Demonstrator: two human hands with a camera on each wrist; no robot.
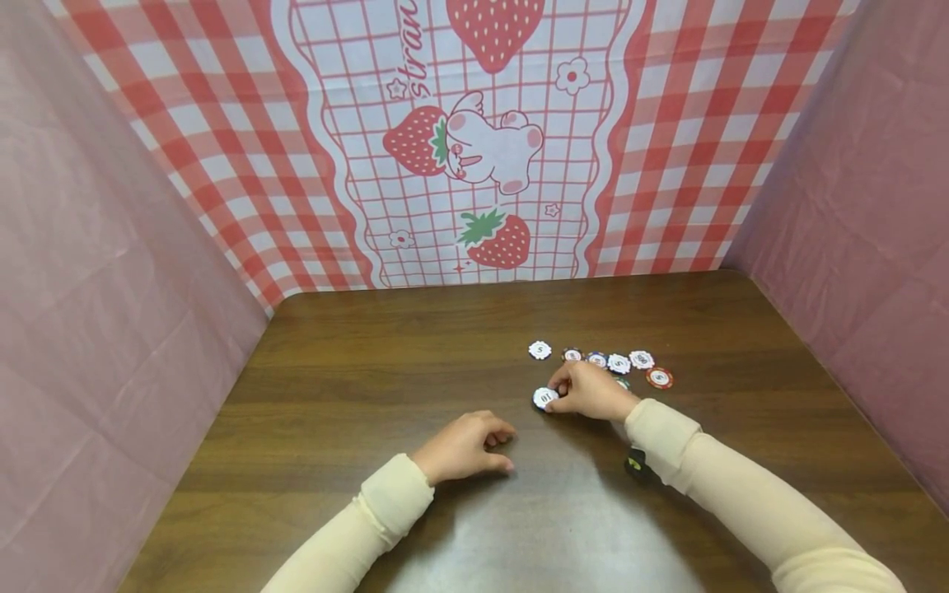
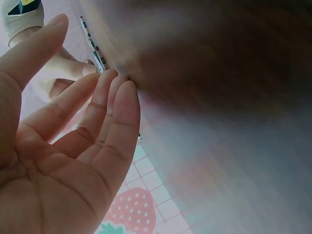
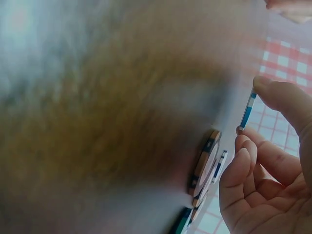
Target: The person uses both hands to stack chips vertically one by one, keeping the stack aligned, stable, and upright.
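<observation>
My right hand [image 1: 593,390] pinches a poker chip [image 1: 545,399] marked 10 between thumb and fingertip, low over the table. In the right wrist view the edge of this chip [image 3: 249,109] is blue and white. To its left, my left hand [image 1: 465,446] is near the tabletop with fingers loosely bent and nothing in them; the palm [image 2: 63,180] faces the left wrist camera. A white chip [image 1: 539,350] marked 5 lies beyond the held one. Several more chips sit in a loose row behind the right hand, among them a white chip [image 1: 642,359] and a red-edged chip [image 1: 660,378]. One green-edged chip [image 1: 624,383] is partly hidden by that hand.
All this is on a brown wooden table [image 1: 334,354]. A strawberry-print checked cloth [image 1: 474,231] hangs at its back edge, and pink cloth walls [image 1: 853,165] flank both sides. A dark device [image 1: 636,463] shows under the right wrist.
</observation>
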